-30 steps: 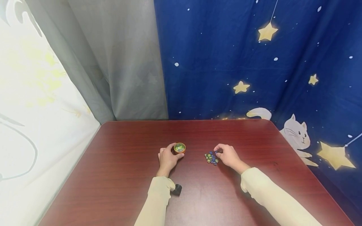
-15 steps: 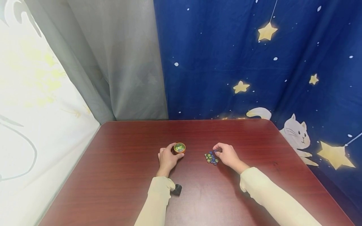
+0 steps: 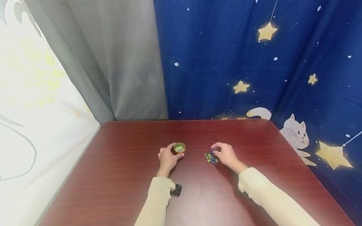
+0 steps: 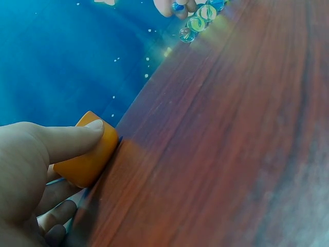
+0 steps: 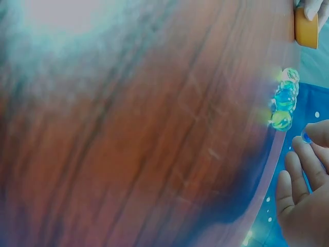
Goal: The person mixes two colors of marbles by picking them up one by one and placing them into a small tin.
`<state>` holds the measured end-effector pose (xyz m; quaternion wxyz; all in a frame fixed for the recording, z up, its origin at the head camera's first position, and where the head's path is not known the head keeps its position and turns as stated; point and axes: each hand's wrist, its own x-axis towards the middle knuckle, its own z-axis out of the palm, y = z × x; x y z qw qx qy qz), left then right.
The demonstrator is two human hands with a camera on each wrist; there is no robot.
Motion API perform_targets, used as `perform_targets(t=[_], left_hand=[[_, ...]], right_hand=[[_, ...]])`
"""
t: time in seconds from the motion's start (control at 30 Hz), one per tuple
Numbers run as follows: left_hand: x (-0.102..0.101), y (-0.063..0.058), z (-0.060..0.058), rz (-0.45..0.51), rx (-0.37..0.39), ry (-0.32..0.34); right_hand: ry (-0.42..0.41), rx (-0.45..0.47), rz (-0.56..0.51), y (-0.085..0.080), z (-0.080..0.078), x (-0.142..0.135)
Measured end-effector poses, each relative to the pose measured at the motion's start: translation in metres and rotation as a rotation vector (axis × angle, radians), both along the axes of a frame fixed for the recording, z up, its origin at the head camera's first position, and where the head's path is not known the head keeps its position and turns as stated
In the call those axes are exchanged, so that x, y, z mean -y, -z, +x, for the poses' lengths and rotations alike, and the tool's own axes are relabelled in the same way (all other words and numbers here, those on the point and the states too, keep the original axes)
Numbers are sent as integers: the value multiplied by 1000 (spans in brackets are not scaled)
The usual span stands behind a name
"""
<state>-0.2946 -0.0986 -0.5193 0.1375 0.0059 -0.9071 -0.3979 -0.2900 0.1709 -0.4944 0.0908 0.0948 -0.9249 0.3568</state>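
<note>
My left hand (image 3: 167, 158) grips a small orange cup (image 4: 91, 154) that stands on the table, thumb on the near side and fingers round the far side. Green and yellowish marbles show inside the cup in the head view. To the right, a cluster of blue and yellow-green glass marbles (image 3: 209, 158) lies on the table. My right hand (image 3: 226, 154) is over the cluster's right edge. In the right wrist view its thumb and forefinger pinch a blue marble (image 5: 306, 137), while the other fingers are loosely bent.
The table (image 3: 135, 135) has a dark red wood-grain top with rounded far corners. A black block-like object (image 3: 177, 190) sits by the left cuff. Behind the table hang a grey curtain (image 3: 135, 78) and a blue starry curtain (image 3: 209, 62).
My right hand has shifted slightly left over the marbles, with the blue marble between its fingertips. The left hand and the cup stay in place.
</note>
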Motion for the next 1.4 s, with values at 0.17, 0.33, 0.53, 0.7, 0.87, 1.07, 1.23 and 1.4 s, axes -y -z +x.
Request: perform_targets(t=[0.17, 0.33, 0.53, 0.7, 0.87, 1.07, 1.23, 1.4], left_hand=[[1, 1, -1, -2, -10, -2], [1, 2, -2, -5, -16, -4], [1, 3, -2, -8, -22, 0], [2, 3, -3, -8, -20, -2], [2, 4, -3, -7, -18, -1], [2, 5, -3, -4, -12, -2], [2, 5, -3, -3, -3, -1], [2, 5, -4, -2, -8, -3]], right_hand=[[-7, -49, -22, 1, 1, 5], [3, -63, -46, 0, 1, 11], [6, -79, -57, -1, 1, 18], [7, -87, -64, -1, 0, 25], [11, -69, -74, -2, 1, 32], [2, -85, -93, -2, 0, 41], [-14, -78, -117, -3, 0, 48], [-25, -64, -138, -5, 0, 56]])
